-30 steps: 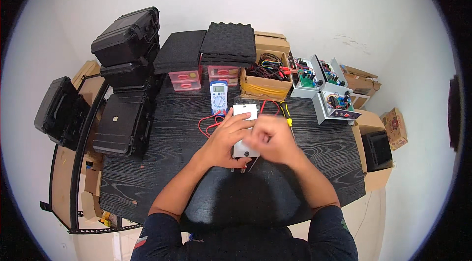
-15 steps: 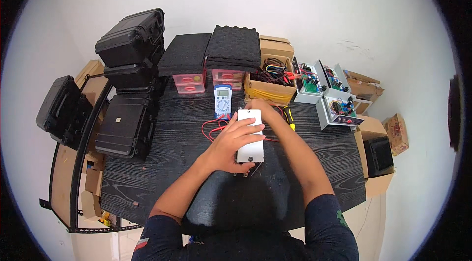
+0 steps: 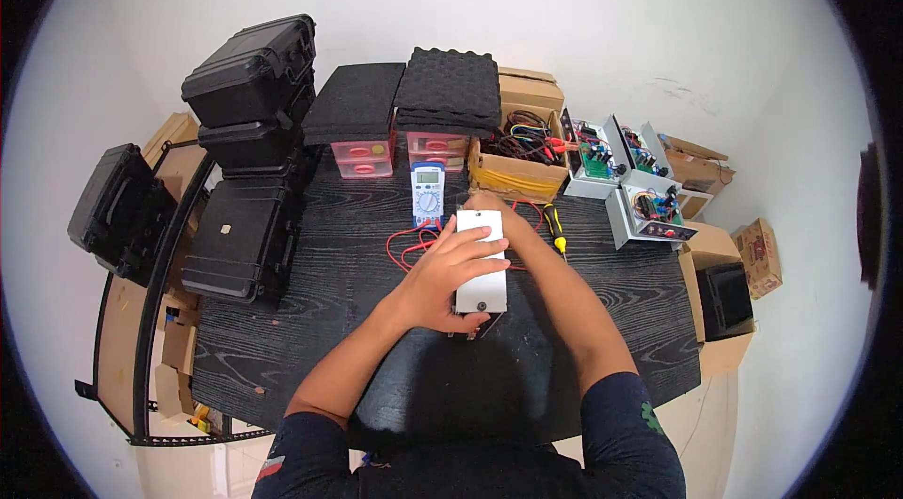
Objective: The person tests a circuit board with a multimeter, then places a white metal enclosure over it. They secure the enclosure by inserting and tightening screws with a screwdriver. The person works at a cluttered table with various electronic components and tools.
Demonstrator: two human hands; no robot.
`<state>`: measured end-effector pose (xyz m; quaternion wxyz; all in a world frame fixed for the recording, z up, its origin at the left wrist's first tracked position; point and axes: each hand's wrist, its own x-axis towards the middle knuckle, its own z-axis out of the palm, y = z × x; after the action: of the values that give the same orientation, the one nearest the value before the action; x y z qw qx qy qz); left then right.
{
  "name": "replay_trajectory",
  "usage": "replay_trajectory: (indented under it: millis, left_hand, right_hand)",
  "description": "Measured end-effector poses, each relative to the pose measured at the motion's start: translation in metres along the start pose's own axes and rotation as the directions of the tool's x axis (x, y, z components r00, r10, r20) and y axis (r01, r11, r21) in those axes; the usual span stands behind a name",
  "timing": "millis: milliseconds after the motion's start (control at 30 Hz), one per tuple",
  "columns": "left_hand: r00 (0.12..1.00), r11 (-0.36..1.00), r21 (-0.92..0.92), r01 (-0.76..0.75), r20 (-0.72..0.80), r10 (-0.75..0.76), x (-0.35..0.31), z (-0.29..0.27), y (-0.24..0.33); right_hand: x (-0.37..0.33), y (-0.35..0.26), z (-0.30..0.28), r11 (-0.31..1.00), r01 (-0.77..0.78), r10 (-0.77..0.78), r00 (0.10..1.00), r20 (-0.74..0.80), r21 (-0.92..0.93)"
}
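A narrow white box-shaped case (image 3: 482,273) with a dark screw at each end of its top stands near the middle of the dark table. My left hand (image 3: 450,271) grips it from the left, fingers laid across the top and thumb at the near end. At the far end of the case is my right hand (image 3: 490,205), its fingers mostly hidden, so what they hold cannot be made out. Just beyond the left hand lies a blue and white multimeter (image 3: 428,196) with red test leads (image 3: 403,253). A yellow and black screwdriver (image 3: 556,228) rests right of my right hand.
Black hard cases (image 3: 240,236) are stacked at the left. Along the back stand pink drawer boxes (image 3: 364,160) under black foam sheets (image 3: 447,90), and a cardboard box (image 3: 517,181) of cables. Open white housings with green circuit boards (image 3: 594,158) sit at the back right.
The white case and both hands have shifted very slightly to the right. My left hand keeps its grip, and my right hand stays at the far end.
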<state>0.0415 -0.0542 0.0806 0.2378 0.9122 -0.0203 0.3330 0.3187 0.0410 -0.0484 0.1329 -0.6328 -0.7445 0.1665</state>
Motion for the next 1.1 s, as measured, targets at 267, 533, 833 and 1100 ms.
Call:
replay_trajectory:
  millis: [267,533,833,1100]
  left_hand:
    - [1.0,1.0,0.017,0.009,-0.005,-0.009,-0.005,0.003,-0.003]
    - [0.907,0.978,-0.193,0.079,-0.394,-0.151,0.011,0.015,-0.027]
    - [0.768,0.12,-0.914,0.388,0.249,-0.59,0.042,0.037,-0.099]
    - [0.796,0.135,-0.924,0.358,0.226,-0.562,0.044,0.042,-0.098]
  right_hand:
    - [-0.065,-0.069,-0.083,0.427,0.143,0.131,0.967,-0.217,0.893]
    - [-0.122,-0.106,-0.115,0.543,0.308,0.045,0.919,-0.393,0.781]
    - [-0.129,-0.135,-0.131,0.868,0.239,-0.047,0.912,-0.407,0.435]
    - [-0.132,-0.136,-0.135,0.884,0.272,-0.11,0.911,-0.398,0.379]
